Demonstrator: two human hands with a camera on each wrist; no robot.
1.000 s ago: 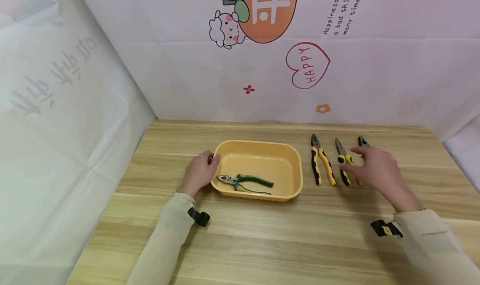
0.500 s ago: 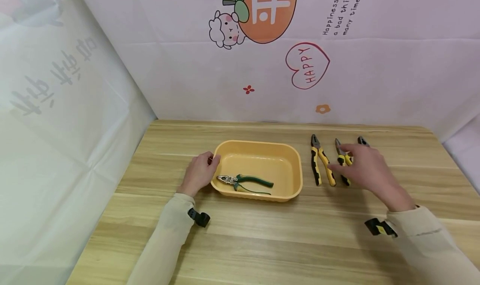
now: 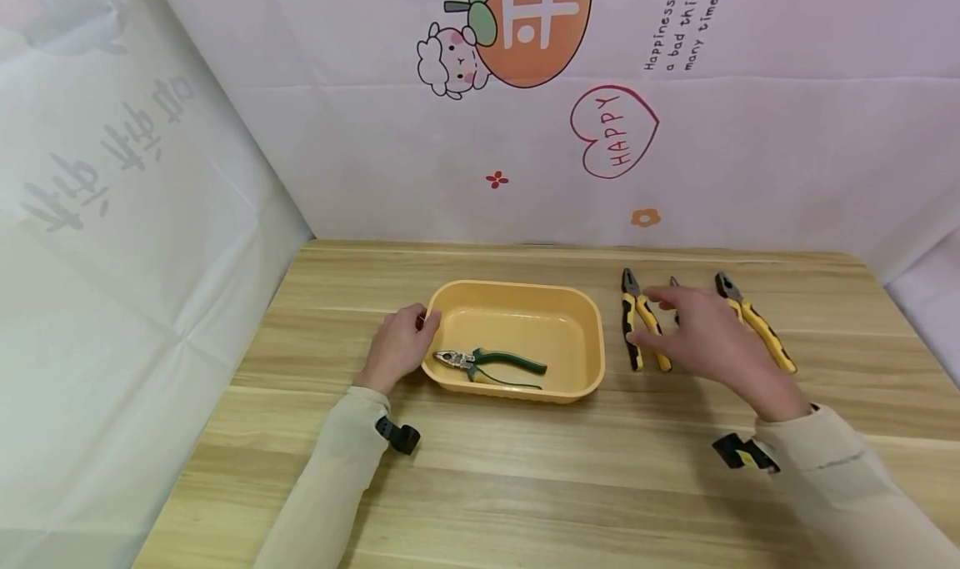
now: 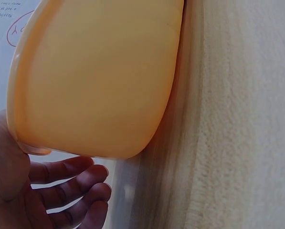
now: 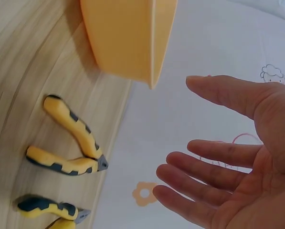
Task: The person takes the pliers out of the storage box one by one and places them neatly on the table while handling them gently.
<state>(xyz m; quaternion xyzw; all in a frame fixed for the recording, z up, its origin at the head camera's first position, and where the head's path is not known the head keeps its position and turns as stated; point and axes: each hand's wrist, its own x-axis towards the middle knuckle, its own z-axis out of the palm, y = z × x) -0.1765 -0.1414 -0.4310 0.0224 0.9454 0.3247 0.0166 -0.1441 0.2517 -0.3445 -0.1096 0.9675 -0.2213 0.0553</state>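
Observation:
My left hand (image 3: 397, 344) grips the left end of a yellow plastic tub (image 3: 517, 298), thumb over the rim and fingers along the outer wall, as the left wrist view shows. Inside the tub lie pliers with green handles (image 3: 512, 358). My right hand (image 3: 708, 336) hovers, fingers spread and holding nothing, above the row of yellow-and-black pliers. It largely hides the middle pliers (image 5: 51, 207). To its left are the left pliers (image 3: 630, 311), partly overlapped by its fingertips in the head view. The right pliers (image 3: 768, 340) lie on its other side, handles spread.
Everything stands on a wood-grain table (image 3: 525, 486). A white printed cloth (image 3: 360, 161) rises behind the table's back edge, and another white sheet (image 3: 187, 286) hangs along the left side.
My right hand has moved left, from over the right and middle pliers toward the left pliers, uncovering the right pliers. My left hand and the tub have stayed put.

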